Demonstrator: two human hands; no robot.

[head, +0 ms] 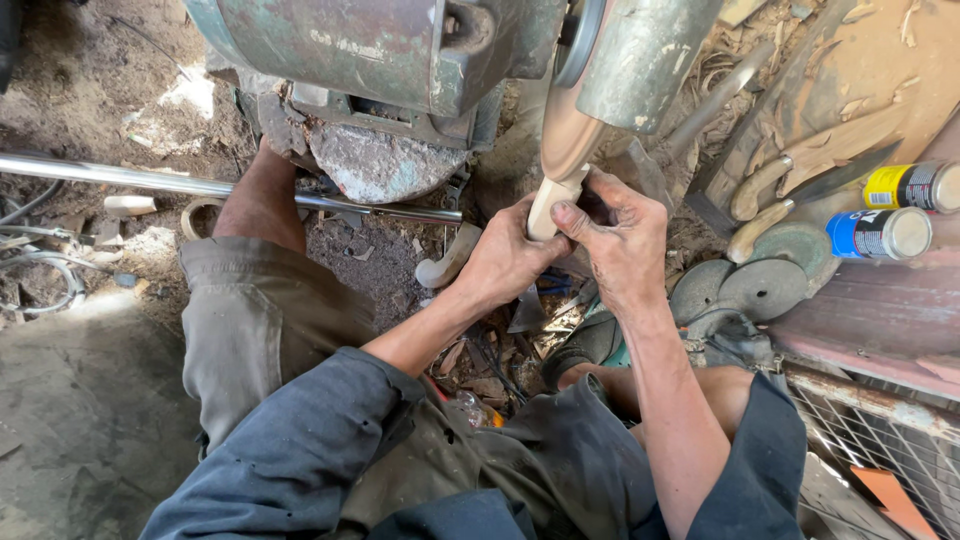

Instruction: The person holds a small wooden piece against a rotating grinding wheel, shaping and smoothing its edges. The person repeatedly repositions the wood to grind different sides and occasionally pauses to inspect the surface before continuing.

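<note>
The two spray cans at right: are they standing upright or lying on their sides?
Lying down. The yellow can and blue can both show long sides, on the reddish board.

- The wooden piece (553,203) held at the wheel is pale cream.
- The grinding disc (566,132) is tan-brown, dusted over.
- The motor housing (360,45) is dull grey-green with rusty brown patches.
- The metal rod (200,185) is bright silver.
- One spray can (912,185) is yellow with a dark band; the other can (878,233) is blue and white.
- The sleeves (300,450) are dark slate blue, the trousers (255,320) olive-grey.
- The wire mesh (885,440) is pale grey.
- The ground (70,400) is grey-brown dirt.
</note>
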